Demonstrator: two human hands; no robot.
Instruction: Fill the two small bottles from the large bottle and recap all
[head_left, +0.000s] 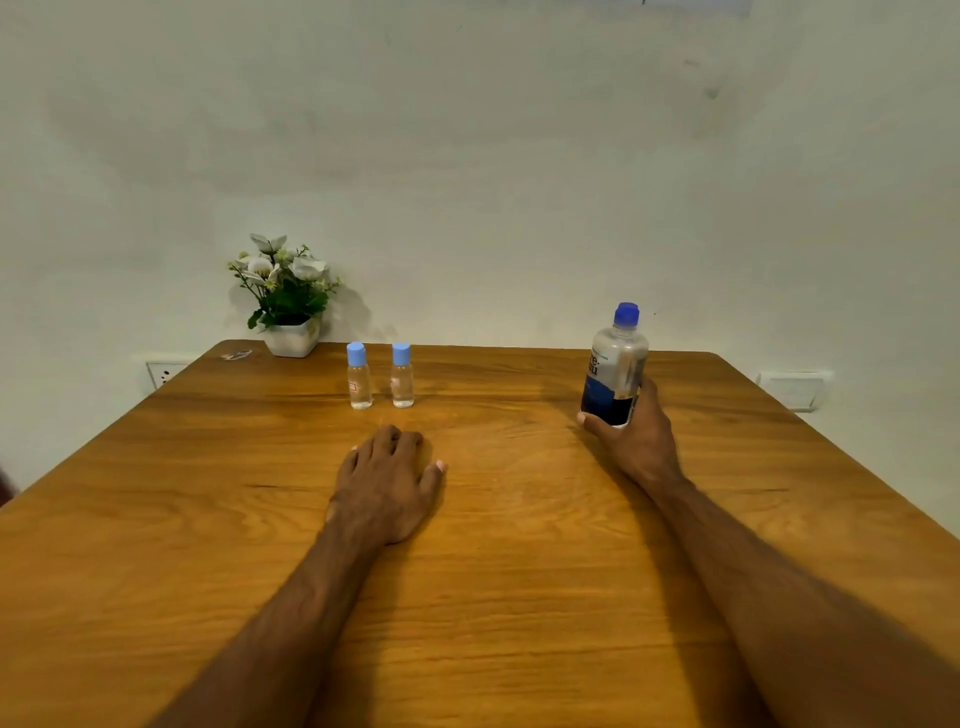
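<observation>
Wood tabletop (493, 571): your right hand (636, 441) holds the big bottle (615, 369); left hand (387, 480) lies flat, empty. Grip low and steady, then twist off its cap (626, 314).

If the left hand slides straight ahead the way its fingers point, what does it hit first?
Most likely the two small bottles, probably the right one, which stands just beyond the left hand flat on the table. Depth is hard to judge; it could pass between them.
</observation>
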